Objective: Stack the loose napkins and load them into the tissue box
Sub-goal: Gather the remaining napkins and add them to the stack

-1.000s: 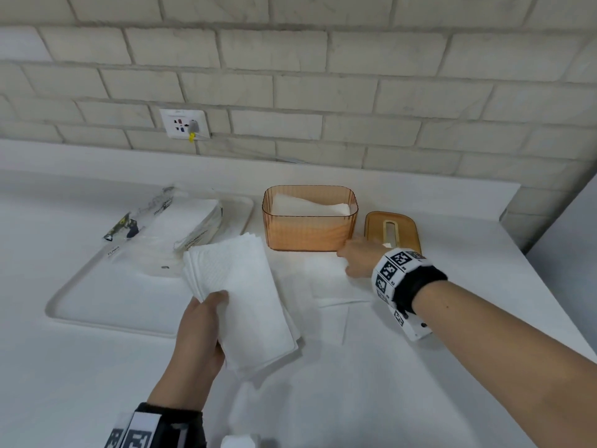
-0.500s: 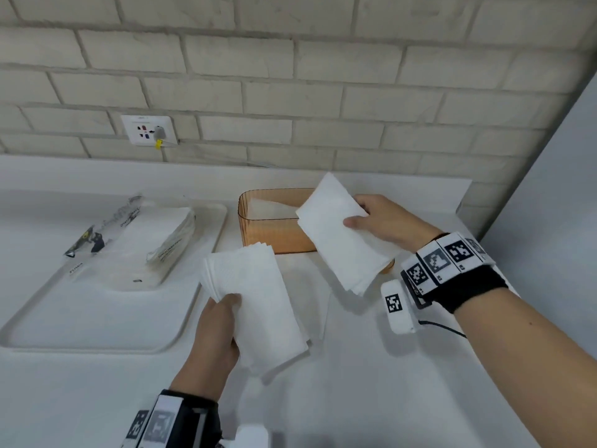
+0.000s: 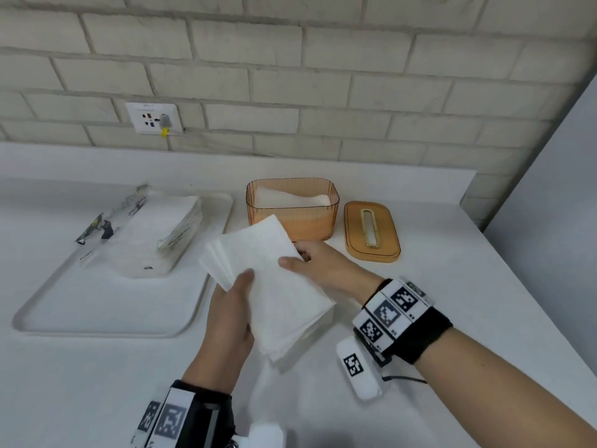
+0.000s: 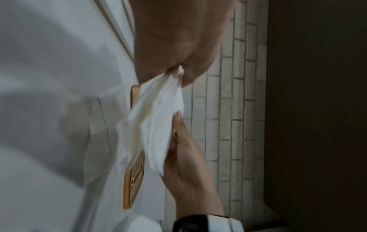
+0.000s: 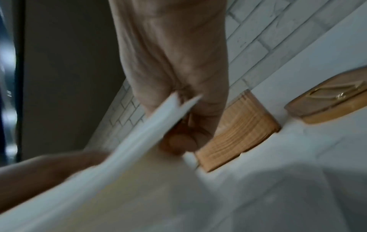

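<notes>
A stack of white napkins (image 3: 274, 279) hangs above the counter between both hands. My left hand (image 3: 232, 315) grips its near left edge, thumb on top. My right hand (image 3: 310, 263) pinches its far right edge, thumb on top and fingers curled beneath. The left wrist view shows the napkins (image 4: 157, 125) pinched at the top by my left hand and met from below by my right hand (image 4: 186, 158). Behind them stands the open orange tissue box (image 3: 292, 208) with white napkins inside. Its orange lid (image 3: 371, 232) with a gold slot lies to the right.
A white tray (image 3: 106, 305) at the left carries a plastic pack of napkins (image 3: 151, 237). The brick wall with a socket (image 3: 153, 118) runs behind the counter. A grey wall (image 3: 555, 189) closes off the right side.
My right hand picked up napkins from the counter by the box and brought them onto the stack in my left hand. Both hands now hold one stack.
</notes>
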